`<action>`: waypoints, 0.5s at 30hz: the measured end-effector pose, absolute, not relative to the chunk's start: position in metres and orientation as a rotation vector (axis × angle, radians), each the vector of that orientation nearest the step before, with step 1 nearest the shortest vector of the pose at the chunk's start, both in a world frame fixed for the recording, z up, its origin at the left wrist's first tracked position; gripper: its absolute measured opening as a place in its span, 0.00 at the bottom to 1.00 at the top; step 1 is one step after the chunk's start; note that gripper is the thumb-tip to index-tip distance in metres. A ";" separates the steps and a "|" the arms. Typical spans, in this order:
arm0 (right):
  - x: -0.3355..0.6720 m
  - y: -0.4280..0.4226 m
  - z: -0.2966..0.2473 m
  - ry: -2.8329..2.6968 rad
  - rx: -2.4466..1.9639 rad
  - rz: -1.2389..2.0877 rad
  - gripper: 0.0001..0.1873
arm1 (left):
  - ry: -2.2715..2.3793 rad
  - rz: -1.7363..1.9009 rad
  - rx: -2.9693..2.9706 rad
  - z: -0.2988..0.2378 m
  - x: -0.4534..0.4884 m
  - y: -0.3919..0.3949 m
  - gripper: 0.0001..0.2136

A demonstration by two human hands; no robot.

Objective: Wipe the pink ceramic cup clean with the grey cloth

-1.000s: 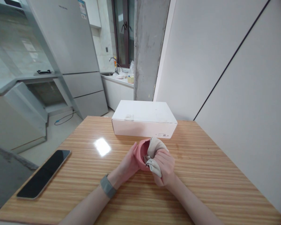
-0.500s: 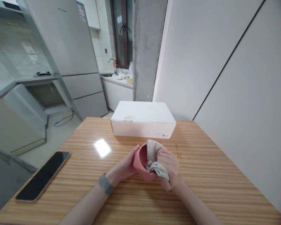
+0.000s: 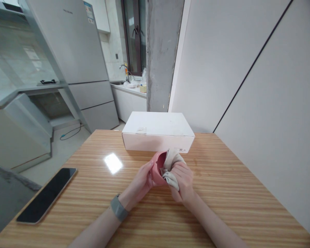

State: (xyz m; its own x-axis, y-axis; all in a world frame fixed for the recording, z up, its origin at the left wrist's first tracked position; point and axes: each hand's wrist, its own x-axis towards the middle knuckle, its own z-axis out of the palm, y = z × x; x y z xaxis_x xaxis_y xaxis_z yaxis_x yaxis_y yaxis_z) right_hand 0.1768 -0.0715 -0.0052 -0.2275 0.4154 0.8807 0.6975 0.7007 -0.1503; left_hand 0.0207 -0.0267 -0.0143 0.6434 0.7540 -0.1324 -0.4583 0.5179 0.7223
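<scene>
The right hand (image 3: 182,176) is clamping its fingers on a pale bunched cloth (image 3: 174,157), which is dipping into the pink cup (image 3: 157,175) just left of them. The left hand (image 3: 144,179) is wrapping its fingers around the cup's outer side. Were that grip loosening, a push of cloth could be tipping the cup onto the worktop (image 3: 227,193) below.
</scene>
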 end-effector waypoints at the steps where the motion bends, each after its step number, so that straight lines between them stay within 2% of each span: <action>1: 0.175 -0.071 -0.006 -1.840 -0.890 -0.359 0.11 | 0.424 0.771 0.704 -0.011 0.022 -0.029 0.20; 5: 0.172 -0.070 -0.008 -1.798 -0.863 -0.378 0.12 | 0.295 0.772 0.707 -0.003 0.024 -0.034 0.24; 8: 0.173 -0.072 -0.010 -1.738 -0.849 -0.253 0.15 | 0.282 0.751 0.732 -0.004 0.021 -0.036 0.27; 12: 0.175 -0.075 -0.016 -1.445 -0.907 0.173 0.19 | 0.309 0.775 0.860 -0.006 0.018 -0.037 0.35; 15: 0.176 -0.075 -0.021 -1.154 -0.950 0.435 0.18 | 0.350 0.812 0.961 -0.005 0.019 -0.036 0.39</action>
